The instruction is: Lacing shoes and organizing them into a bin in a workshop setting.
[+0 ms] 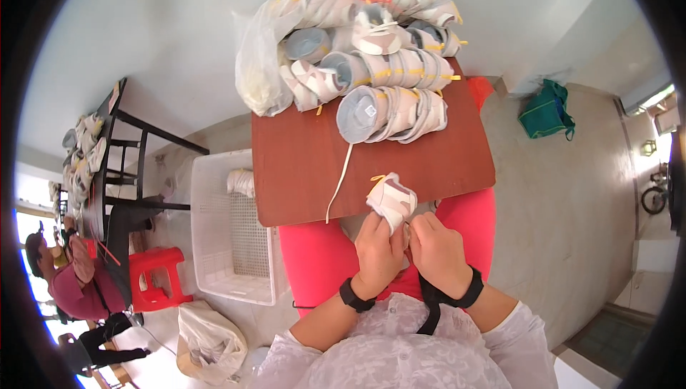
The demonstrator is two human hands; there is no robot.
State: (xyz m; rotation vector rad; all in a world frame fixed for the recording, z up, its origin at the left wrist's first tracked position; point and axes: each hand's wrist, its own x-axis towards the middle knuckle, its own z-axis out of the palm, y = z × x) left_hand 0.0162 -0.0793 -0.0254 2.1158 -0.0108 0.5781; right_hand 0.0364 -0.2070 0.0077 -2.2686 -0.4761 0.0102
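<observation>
A small white-and-pink shoe upper with a yellow loop is held over my lap, just off the table's front edge. My left hand is closed round its lower part. Right beside it, my right hand is closed in a pinch at the upper's near edge; what its fingertips hold is hidden. Ahead on the brown table lies a row of similar nested shoe uppers with grey linings. One white lace trails from that row toward the table's front edge.
More nested uppers are piled behind, next to a clear plastic bag of white material. Left of the table stand a white plastic crate, a pale sack and a red stool. Another person sits far left; a green bag lies right.
</observation>
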